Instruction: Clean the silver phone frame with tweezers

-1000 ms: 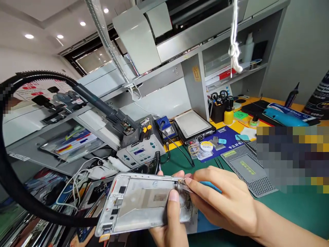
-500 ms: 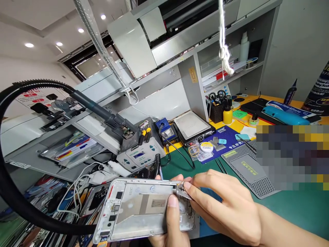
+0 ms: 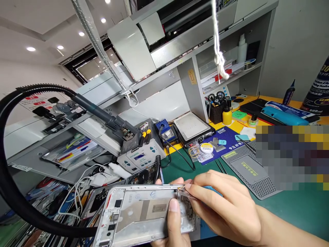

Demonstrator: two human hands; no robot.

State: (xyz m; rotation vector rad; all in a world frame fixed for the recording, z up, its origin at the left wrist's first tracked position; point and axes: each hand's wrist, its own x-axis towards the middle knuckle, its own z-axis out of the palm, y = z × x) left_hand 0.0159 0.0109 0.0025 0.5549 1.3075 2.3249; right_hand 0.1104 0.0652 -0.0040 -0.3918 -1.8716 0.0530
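Note:
An opened silver phone frame, its inner side facing up, lies in my left hand. The left thumb presses on its inner face, and the other fingers curl round the far edge and underneath. My right hand is closed at the frame's right end, thumb and index finger together on a small, thin, partly see-through piece. That piece sits at the frame's upper right corner; my fingers hide much of it, and its kind is unclear. Black square parts show at the frame's left end.
Beyond the hands lie a grey work mat and tweezers on the green mat. A hot air station and a heating plate stand behind. At left, a black hose loops beside stacked phone parts. A white cord hangs overhead.
The phone frame sits slightly lower in view and tips a little. The small piece in my right fingers has turned and shows less of its flat face. Both hands keep their holds.

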